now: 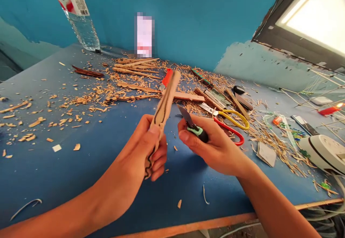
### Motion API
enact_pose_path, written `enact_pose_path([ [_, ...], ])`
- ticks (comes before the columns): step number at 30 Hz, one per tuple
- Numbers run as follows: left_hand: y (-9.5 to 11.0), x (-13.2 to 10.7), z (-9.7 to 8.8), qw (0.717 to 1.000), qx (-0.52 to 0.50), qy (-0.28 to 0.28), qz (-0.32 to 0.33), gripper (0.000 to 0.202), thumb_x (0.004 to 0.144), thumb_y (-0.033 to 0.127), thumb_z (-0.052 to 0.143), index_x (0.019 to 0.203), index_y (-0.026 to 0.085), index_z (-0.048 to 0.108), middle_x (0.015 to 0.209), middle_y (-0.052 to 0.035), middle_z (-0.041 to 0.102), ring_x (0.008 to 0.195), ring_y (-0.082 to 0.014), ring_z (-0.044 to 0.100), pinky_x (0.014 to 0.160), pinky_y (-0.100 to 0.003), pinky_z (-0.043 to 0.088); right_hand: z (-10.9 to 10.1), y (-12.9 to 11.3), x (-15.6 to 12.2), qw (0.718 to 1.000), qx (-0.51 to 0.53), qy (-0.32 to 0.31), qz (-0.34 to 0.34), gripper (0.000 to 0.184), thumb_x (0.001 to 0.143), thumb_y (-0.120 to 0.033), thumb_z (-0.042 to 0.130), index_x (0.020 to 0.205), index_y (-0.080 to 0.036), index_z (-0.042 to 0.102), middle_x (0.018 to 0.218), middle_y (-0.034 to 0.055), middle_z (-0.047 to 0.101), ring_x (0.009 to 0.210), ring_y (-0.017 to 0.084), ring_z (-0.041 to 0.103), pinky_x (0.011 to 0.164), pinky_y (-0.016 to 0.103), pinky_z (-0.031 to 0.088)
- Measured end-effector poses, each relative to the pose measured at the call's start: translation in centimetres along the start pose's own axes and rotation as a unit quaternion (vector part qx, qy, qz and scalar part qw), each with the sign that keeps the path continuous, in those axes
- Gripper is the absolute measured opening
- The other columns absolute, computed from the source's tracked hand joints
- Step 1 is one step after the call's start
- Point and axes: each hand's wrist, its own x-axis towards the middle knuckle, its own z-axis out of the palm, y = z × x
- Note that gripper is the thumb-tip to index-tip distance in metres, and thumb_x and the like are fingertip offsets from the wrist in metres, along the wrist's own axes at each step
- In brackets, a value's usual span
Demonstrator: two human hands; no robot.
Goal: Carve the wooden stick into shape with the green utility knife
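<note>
My left hand (151,148) is closed around a strip of light wood (167,99) that tilts up and away over the table. Dark wavy lines are drawn along the strip, and its lower edge looks partly cut. In my right hand (207,139) I grip a utility knife (198,132) with a black and mint-green handle. Its dark blade points up and left, close to the strip but apart from it. Behind the hands lie carved wavy wood strips (134,97) and a flat wooden stick (185,96). Red-and-yellow-handled scissors (229,119) rest just beyond my right hand.
Wood shavings (81,103) are scattered over the blue table (102,166). A water bottle (81,18) stands at the back left. More wooden sticks (137,65) are piled near the wall. On the right are a white power-strip-like device (323,150) and a thin stick frame (309,87).
</note>
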Motion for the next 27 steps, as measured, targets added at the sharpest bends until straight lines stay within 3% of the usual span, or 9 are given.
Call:
enact_pose_path([
  [5,-0.1,1.2,0.7,0.99,-0.119,0.055,0.055,0.015,0.1,0.042,0.065,0.1,0.027,0.06,0.097,0.0013,0.062,0.089,-0.0138,0.059,0.072,-0.017,0.055,1.6,-0.7,0.1,0.998,0.038,0.018,0.054,0.029,0.086,-0.04,0.085,0.099,-0.023,0.065,0.081,-0.0063,0.056,0.061,0.008,0.041,0.052,0.022,0.031],
  [9,1.1,1.4,-0.1,0.991,-0.114,-0.009,0.072,0.013,0.09,0.018,0.074,0.099,0.027,0.072,0.096,-0.0001,0.07,0.091,-0.0129,0.064,0.079,-0.016,0.056,0.1,-0.8,0.2,0.994,0.08,0.08,-0.004,0.025,0.086,-0.037,0.084,0.092,-0.021,0.066,0.072,-0.0057,0.058,0.06,0.008,0.045,0.052,0.022,0.034],
  [11,2.5,1.4,-1.1,0.988,-0.131,-0.083,-0.001,0.013,0.091,0.02,0.064,0.095,0.023,0.076,0.09,-0.0045,0.073,0.081,-0.0162,0.07,0.074,-0.023,0.06,-1.8,-0.7,0.1,0.988,0.121,0.081,-0.046,0.021,0.089,-0.036,0.082,0.094,-0.021,0.068,0.071,-0.0052,0.061,0.057,0.008,0.046,0.05,0.021,0.035],
  [14,4.5,1.3,-2.3,0.953,-0.125,-0.217,-0.173,0.051,0.096,0.062,0.052,0.108,0.02,0.078,0.095,-0.0122,0.077,0.066,-0.0235,0.073,0.052,-0.032,0.061,-4.9,-0.6,-0.3,0.994,0.098,0.002,-0.052,0.019,0.088,-0.032,0.083,0.094,-0.02,0.071,0.068,-0.0057,0.061,0.053,0.007,0.046,0.048,0.021,0.036],
  [16,5.2,1.1,-2.7,0.915,-0.095,-0.283,-0.27,0.069,0.086,0.081,0.056,0.12,0.024,0.074,0.096,-0.0134,0.078,0.061,-0.024,0.074,0.045,-0.03,0.059,-6.1,-0.6,-0.5,0.996,0.05,-0.066,-0.026,0.018,0.087,-0.031,0.084,0.092,-0.018,0.073,0.07,-0.0037,0.063,0.056,0.008,0.049,0.05,0.021,0.038],
  [20,4.8,0.4,-2.4,0.909,-0.057,-0.263,-0.318,0.038,0.09,0.052,0.074,0.121,0.03,0.072,0.078,-0.0017,0.064,0.042,-0.0049,0.05,0.035,-0.011,0.041,-6.6,-0.5,-0.3,0.994,0.007,-0.112,-0.004,0.023,0.089,-0.037,0.082,0.093,-0.017,0.073,0.076,-0.0011,0.066,0.063,0.01,0.053,0.054,0.022,0.042],
  [23,4.1,0.1,-2.1,0.931,-0.065,-0.204,-0.296,0.029,0.094,0.046,0.07,0.111,0.023,0.077,0.073,0.003,0.044,0.045,-0.0005,0.026,0.033,-0.005,0.017,-5.5,-0.2,0.1,0.999,0.0,0.008,-0.033,0.03,0.093,-0.048,0.076,0.097,-0.02,0.068,0.075,-0.0035,0.06,0.056,0.009,0.047,0.049,0.023,0.036],
  [25,3.8,0.1,-2.1,0.935,-0.092,-0.194,-0.281,0.027,0.093,0.041,0.067,0.11,0.022,0.078,0.074,0.003,0.041,0.049,-0.0017,0.025,0.036,-0.005,0.018,-4.2,0.1,0.1,0.977,-0.016,0.202,-0.066,0.03,0.101,-0.051,0.063,0.091,-0.023,0.061,0.071,-0.0055,0.051,0.05,0.009,0.041,0.047,0.026,0.031],
  [27,3.6,0.2,-2.1,0.94,-0.112,-0.203,-0.252,0.023,0.092,0.036,0.065,0.107,0.022,0.076,0.076,0.0016,0.045,0.049,-0.0031,0.033,0.036,-0.008,0.03,-2.5,0.2,-0.3,0.923,-0.103,0.358,-0.101,0.027,0.104,-0.043,0.059,0.083,-0.026,0.053,0.064,-0.0068,0.045,0.05,0.011,0.039,0.049,0.028,0.03],
])
